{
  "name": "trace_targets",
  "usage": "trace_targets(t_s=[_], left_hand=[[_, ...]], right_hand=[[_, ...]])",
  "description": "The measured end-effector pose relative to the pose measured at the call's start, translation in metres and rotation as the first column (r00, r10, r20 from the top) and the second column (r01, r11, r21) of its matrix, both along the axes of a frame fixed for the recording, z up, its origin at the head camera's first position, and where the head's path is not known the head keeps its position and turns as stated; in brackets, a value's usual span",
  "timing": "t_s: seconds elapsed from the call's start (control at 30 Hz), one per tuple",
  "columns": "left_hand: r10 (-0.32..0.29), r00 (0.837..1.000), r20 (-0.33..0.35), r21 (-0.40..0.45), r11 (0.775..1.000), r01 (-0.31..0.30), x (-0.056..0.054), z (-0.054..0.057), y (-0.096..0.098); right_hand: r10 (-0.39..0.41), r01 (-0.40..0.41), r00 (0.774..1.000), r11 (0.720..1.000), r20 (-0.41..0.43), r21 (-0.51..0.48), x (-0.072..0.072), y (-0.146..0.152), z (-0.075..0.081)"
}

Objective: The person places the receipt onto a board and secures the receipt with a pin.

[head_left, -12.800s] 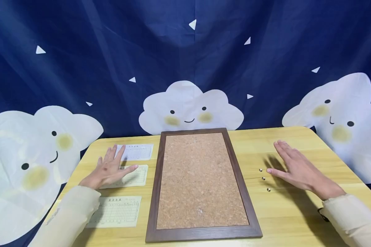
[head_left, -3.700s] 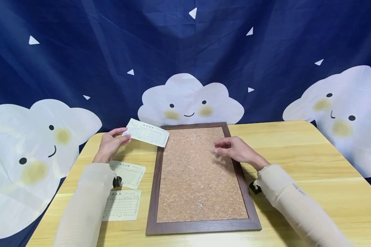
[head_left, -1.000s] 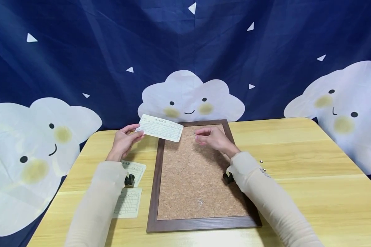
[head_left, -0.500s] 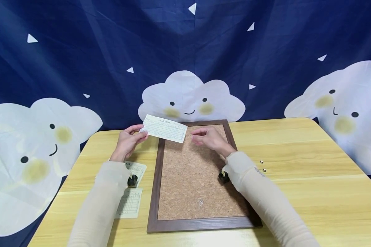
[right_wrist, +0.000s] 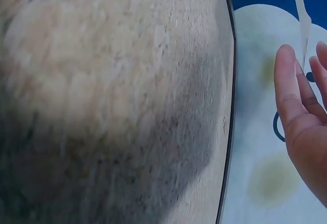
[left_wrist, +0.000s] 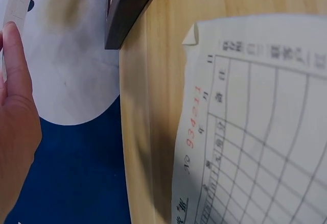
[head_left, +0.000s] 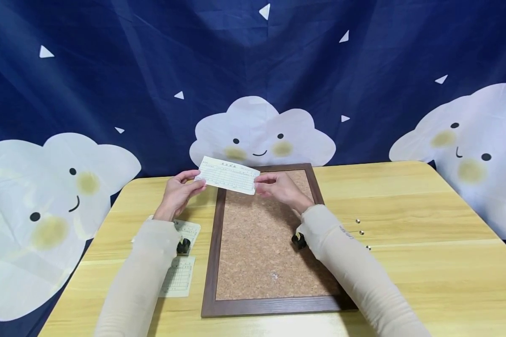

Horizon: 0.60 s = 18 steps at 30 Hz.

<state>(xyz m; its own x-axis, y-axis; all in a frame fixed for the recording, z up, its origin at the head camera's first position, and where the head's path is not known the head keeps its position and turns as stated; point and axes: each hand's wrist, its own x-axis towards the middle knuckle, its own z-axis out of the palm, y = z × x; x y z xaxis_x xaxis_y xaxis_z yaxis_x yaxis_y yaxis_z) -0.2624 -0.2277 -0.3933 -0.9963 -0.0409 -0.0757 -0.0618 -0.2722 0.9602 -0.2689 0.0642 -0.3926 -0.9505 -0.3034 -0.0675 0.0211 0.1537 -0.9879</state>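
Yellow wood-grain desk (head_left: 405, 285): left hand (head_left: 179, 194) pinches a white rectangular printed paper slip (head_left: 229, 176) above the far-left corner of the brown-framed cork board (head_left: 257, 262). Right hand (head_left: 281, 189) has just brought its fingers onto the free edge (light pinch), so both ends are held.

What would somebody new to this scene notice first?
Probably the smiling white clouds on the dark blue curtain behind the table. Next, perhaps, the printed slip, held up by its ends between the left hand and right hand, toward the far end of the framed corkboard.
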Motion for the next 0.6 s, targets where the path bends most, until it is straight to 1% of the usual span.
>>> trace_targets(t_s=[0.17, 0.3, 0.47, 0.6], left_hand=[[-0.001, 1.000, -0.001, -0.010, 1.000, 0.001, -0.0011, -0.0006, 0.0021], [-0.010, 1.000, -0.008, -0.018, 1.000, 0.010, -0.0008, -0.0018, 0.0041], [-0.035, 0.999, -0.015, -0.032, 0.999, 0.035, 0.0001, -0.0042, 0.0063], [-0.065, 0.997, -0.027, -0.062, 0.996, 0.064, 0.0002, -0.0061, 0.0070]], right_hand=[[-0.022, 0.022, 1.000, 1.000, 0.005, -0.002, -0.0012, -0.0026, 0.0008], [-0.046, 0.046, 0.999, 0.999, -0.009, 0.006, -0.0016, -0.0020, 0.0006], [-0.071, 0.071, 0.997, 0.997, -0.015, 0.006, -0.0023, -0.0005, 0.0003], [-0.092, 0.092, 0.996, 0.995, -0.014, 0.023, -0.0037, 0.0012, 0.0012]])
